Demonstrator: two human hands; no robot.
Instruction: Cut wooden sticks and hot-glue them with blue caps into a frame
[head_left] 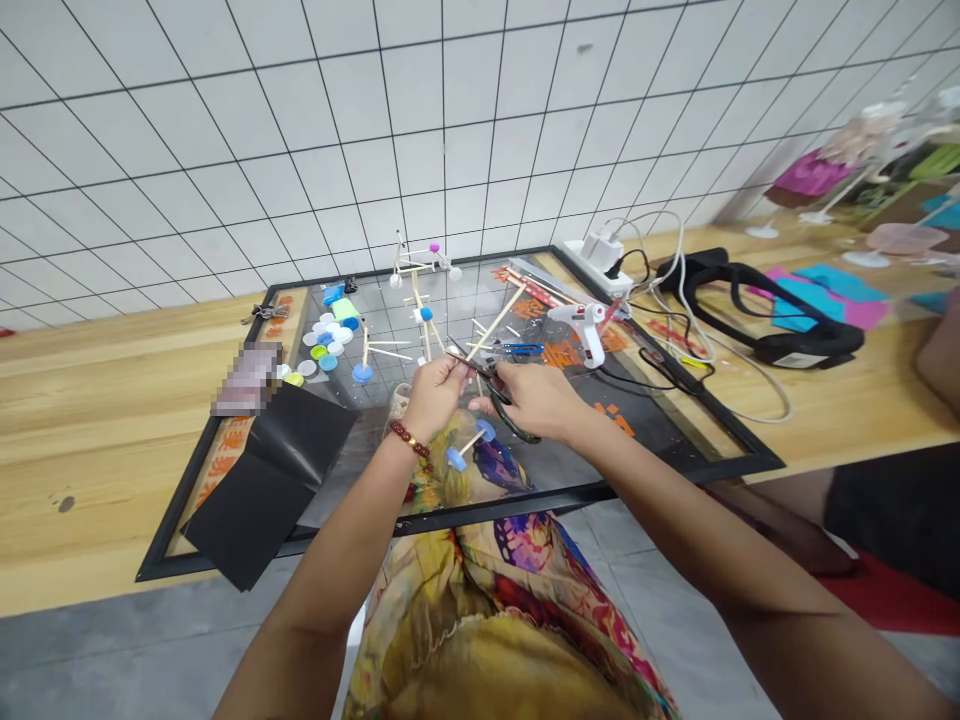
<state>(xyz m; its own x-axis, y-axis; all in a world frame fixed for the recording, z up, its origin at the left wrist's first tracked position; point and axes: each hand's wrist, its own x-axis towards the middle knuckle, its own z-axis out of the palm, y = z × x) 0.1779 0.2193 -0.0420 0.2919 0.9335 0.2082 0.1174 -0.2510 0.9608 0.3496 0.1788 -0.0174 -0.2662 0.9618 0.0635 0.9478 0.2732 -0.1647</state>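
The scissors (491,385) have dark blades and dark loop handles. They are held above the lower middle of the board (720,405), and their long axis slants from the handles at the lower right up to the tips at the upper left. The blades look nearly closed, though the angle and blur make this hard to judge.

The right hand (536,398) is clamped around the handles. The left hand (435,398) is just beside the tips, its fingers pinched together on something too thin to make out. The two hands are close but apart.

A wooden stick (495,325) rises from near the tips toward the board's far edge. Behind it stands a stick model (420,300) with blue and purple caps. A short stick with two blue caps (469,450) lies below the hands, near the board's near edge. Loose caps (322,345) sit toward the left edge, and a glue gun (589,330) lies near the right edge. A red bead bracelet (409,438) circles the left wrist.
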